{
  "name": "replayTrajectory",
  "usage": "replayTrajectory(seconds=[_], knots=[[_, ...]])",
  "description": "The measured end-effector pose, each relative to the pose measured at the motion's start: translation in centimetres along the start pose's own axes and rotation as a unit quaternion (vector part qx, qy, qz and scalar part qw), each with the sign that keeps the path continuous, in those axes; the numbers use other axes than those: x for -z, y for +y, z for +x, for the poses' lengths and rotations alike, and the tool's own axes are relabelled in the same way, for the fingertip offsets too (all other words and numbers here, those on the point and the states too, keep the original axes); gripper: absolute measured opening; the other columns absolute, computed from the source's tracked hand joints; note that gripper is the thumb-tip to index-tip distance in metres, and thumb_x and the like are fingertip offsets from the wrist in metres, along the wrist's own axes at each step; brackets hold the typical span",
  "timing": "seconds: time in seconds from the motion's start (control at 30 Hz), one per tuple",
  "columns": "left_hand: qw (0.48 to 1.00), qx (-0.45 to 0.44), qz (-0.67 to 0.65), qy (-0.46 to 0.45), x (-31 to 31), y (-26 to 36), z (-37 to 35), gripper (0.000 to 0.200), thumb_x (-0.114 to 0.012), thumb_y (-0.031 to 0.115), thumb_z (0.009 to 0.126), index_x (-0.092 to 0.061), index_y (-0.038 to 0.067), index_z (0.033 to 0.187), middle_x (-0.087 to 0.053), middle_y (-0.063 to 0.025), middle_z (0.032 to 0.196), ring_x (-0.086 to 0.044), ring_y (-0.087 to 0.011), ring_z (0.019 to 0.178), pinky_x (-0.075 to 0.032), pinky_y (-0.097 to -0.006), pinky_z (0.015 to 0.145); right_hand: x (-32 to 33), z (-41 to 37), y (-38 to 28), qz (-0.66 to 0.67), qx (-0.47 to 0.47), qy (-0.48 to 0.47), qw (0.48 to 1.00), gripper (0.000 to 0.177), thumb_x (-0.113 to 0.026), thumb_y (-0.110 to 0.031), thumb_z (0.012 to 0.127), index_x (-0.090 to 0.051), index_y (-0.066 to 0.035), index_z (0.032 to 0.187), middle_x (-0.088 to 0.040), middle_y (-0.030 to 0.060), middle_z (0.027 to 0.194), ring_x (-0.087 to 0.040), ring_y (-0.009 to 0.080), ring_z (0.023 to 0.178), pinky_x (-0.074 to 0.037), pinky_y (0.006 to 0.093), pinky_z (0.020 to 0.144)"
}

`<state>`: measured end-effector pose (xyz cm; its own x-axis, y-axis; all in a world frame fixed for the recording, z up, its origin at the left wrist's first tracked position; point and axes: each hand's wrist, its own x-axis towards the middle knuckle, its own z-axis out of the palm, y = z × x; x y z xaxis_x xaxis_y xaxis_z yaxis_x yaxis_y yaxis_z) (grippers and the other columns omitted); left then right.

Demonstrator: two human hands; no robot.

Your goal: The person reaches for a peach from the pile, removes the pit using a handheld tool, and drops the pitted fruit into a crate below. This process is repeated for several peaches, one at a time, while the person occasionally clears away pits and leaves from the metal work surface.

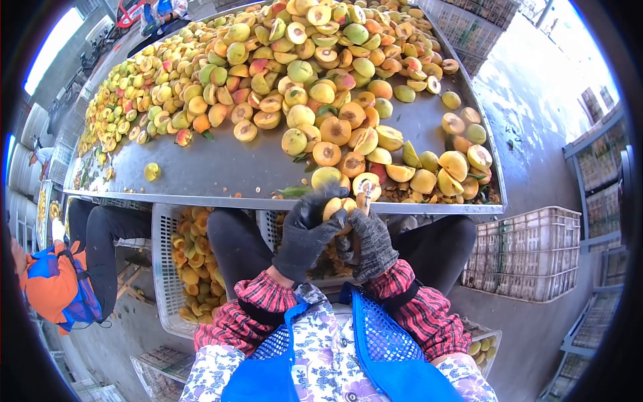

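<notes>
My left hand (303, 236), in a dark grey glove, is closed around a peach half (333, 209) just over the table's near edge. Beside it my right hand (372, 245), in a grey knit glove, grips a small pitting tool (364, 195) whose metal tip points up and away from me. The two hands almost touch, and the fingers partly cover the peach. Right behind them, cut peaches (352, 164) with brown hollows lie on the metal table (221, 177). The lower end of the tool is hidden in my right hand.
A large heap of peaches (301, 70) covers the far side of the table. A white crate (161, 268) of peach pieces stands beside my left leg. Another crate (526, 251) stands at right. A person in an orange top (50, 291) sits at left; another person (164, 10) is at the far end.
</notes>
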<state>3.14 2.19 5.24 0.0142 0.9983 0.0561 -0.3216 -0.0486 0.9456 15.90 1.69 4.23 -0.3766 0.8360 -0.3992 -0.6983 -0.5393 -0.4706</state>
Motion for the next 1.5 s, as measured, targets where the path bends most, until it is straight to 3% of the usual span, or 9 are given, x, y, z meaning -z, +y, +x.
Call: replayTrajectory(seconds=[0.1, 0.2, 0.33, 0.5, 0.6, 0.73, 1.13, 1.27, 1.5], knots=[[0.987, 0.1, -0.123, 0.026, -0.4, 0.2, -0.1, 0.031, -0.057, 0.008, 0.084, -0.053, 0.002, 0.114, -0.057, -0.0068, 0.108, -0.054, -0.0138, 0.099, -0.044, -0.0269, 0.085, -0.4, 0.7, 0.2, 0.053, -0.004, -0.076, 0.996, 0.032, -0.055, -0.025, 0.085, -0.048, -0.006, 0.11, -0.057, 0.0029, 0.086, -0.055, 0.0127, 0.062, -0.046, 0.0235, 0.049], [0.956, 0.181, -0.222, 0.062, 0.0, 0.7, 0.1, 0.033, -0.049, 0.02, 0.09, -0.051, 0.002, 0.117, -0.056, -0.0075, 0.106, -0.054, -0.0134, 0.098, -0.044, -0.0264, 0.085, -4.0, -0.2, 0.6, -0.142, 0.069, 0.041, 0.987, 0.034, -0.053, -0.026, 0.087, -0.048, -0.004, 0.112, -0.057, 0.0031, 0.087, -0.055, 0.0109, 0.064, -0.046, 0.0231, 0.054], [0.899, 0.223, -0.37, 0.066, 1.8, 0.4, 0.4, 0.038, -0.043, 0.031, 0.092, -0.054, 0.001, 0.111, -0.057, -0.0103, 0.106, -0.057, -0.0191, 0.096, -0.049, -0.0311, 0.079, -1.4, 0.3, 0.4, -0.365, 0.037, 0.025, 0.93, 0.038, -0.058, -0.016, 0.083, -0.045, -0.004, 0.117, -0.057, 0.0041, 0.093, -0.056, 0.0141, 0.083, -0.047, 0.0274, 0.067], [0.883, 0.198, -0.411, 0.107, 2.6, 0.7, 0.6, 0.04, -0.04, 0.034, 0.093, -0.053, -0.002, 0.107, -0.059, -0.0138, 0.102, -0.057, -0.0234, 0.094, -0.047, -0.0364, 0.084, -1.9, -1.2, 0.0, -0.53, 0.113, 0.0, 0.84, 0.036, -0.059, -0.021, 0.081, -0.047, 0.0, 0.108, -0.059, 0.0163, 0.086, -0.059, 0.0295, 0.077, -0.046, 0.0383, 0.067], [0.898, 0.176, -0.397, 0.076, 2.3, 1.0, 0.4, 0.042, -0.039, 0.034, 0.093, -0.054, -0.003, 0.106, -0.06, -0.0135, 0.099, -0.058, -0.0231, 0.092, -0.048, -0.0353, 0.082, -2.4, -1.7, 0.0, -0.656, 0.145, -0.045, 0.739, 0.033, -0.059, -0.024, 0.081, -0.047, 0.0, 0.101, -0.059, 0.0204, 0.082, -0.059, 0.0363, 0.076, -0.046, 0.0423, 0.065], [0.912, 0.148, -0.381, 0.041, 3.2, -0.4, -0.2, 0.042, -0.036, 0.033, 0.094, -0.051, -0.004, 0.11, -0.058, -0.0144, 0.103, -0.057, -0.0251, 0.094, -0.047, -0.0369, 0.084, -3.1, -2.0, 0.4, -0.699, 0.151, -0.029, 0.698, 0.029, -0.058, -0.025, 0.081, -0.046, -0.001, 0.093, -0.058, 0.023, 0.076, -0.057, 0.0413, 0.072, -0.044, 0.0471, 0.061], [0.917, 0.127, -0.36, 0.117, 1.6, -0.2, -0.7, 0.04, -0.038, 0.031, 0.093, -0.056, -0.003, 0.102, -0.061, -0.013, 0.092, -0.059, -0.0218, 0.085, -0.048, -0.0342, 0.078, -2.4, -0.7, 2.2, -0.712, 0.081, 0.013, 0.697, 0.035, -0.06, -0.027, 0.079, -0.045, -0.002, 0.099, -0.058, 0.0249, 0.083, -0.057, 0.0422, 0.081, -0.045, 0.0486, 0.066], [0.922, 0.119, -0.335, 0.153, 1.8, -1.4, -0.5, 0.037, -0.04, 0.029, 0.093, -0.057, -0.003, 0.101, -0.061, -0.0127, 0.092, -0.059, -0.0198, 0.08, -0.049, -0.0323, 0.075, -1.4, 0.0, 2.8, -0.737, 0.055, 0.004, 0.674, 0.034, -0.061, -0.018, 0.08, -0.046, 0.001, 0.103, -0.057, 0.0204, 0.09, -0.058, 0.0345, 0.085, -0.047, 0.0402, 0.071], [0.917, 0.185, -0.318, 0.154, 2.9, -2.1, -0.7, 0.029, -0.044, 0.024, 0.09, -0.058, -0.001, 0.096, -0.062, -0.0101, 0.082, -0.06, -0.0184, 0.073, -0.051, -0.0296, 0.067, -1.4, -0.1, 2.8, -0.734, 0.001, -0.012, 0.679, 0.037, -0.061, -0.019, 0.079, -0.044, 0.001, 0.104, -0.056, 0.021, 0.089, -0.057, 0.0361, 0.084, -0.046, 0.0403, 0.072]])
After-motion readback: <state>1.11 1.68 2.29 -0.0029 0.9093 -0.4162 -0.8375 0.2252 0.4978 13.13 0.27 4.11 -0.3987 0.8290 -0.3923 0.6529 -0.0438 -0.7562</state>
